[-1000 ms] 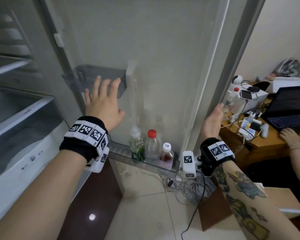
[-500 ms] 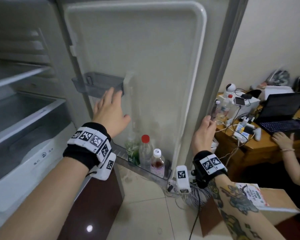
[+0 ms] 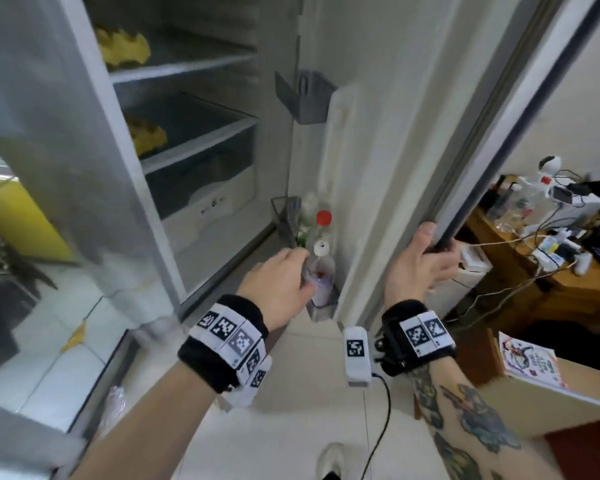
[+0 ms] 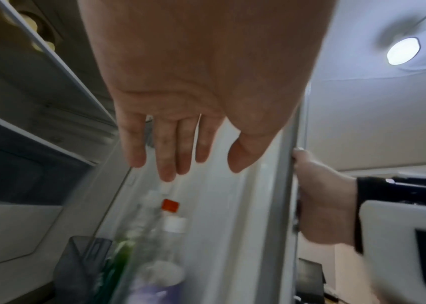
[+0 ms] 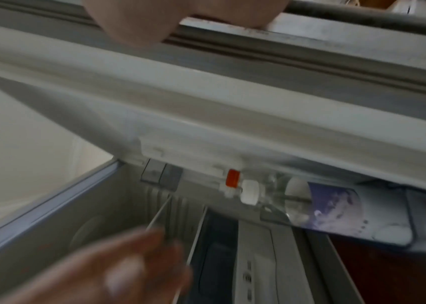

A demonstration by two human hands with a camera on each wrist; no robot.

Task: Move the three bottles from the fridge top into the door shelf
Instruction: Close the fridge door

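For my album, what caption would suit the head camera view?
Right hand grips the fridge door edge, left hand open, three bottles standing in the door shelf.

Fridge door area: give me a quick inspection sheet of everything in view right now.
Surface: door shelf at the bottom of the open fridge door, loaded.
Job's things: red-capped bottle, white-capped bottle and green-labelled bottle all stand in the door shelf.
Clutter: yellow items on the inner shelves; book on a box.
Grippers: left hand open near the bottles, holding nothing; right hand grips the door edge, fingers curled round it.
Cables: black cable from the right wrist; tangled wires on the desk.
Surroundings: tiled floor, wooden desk.
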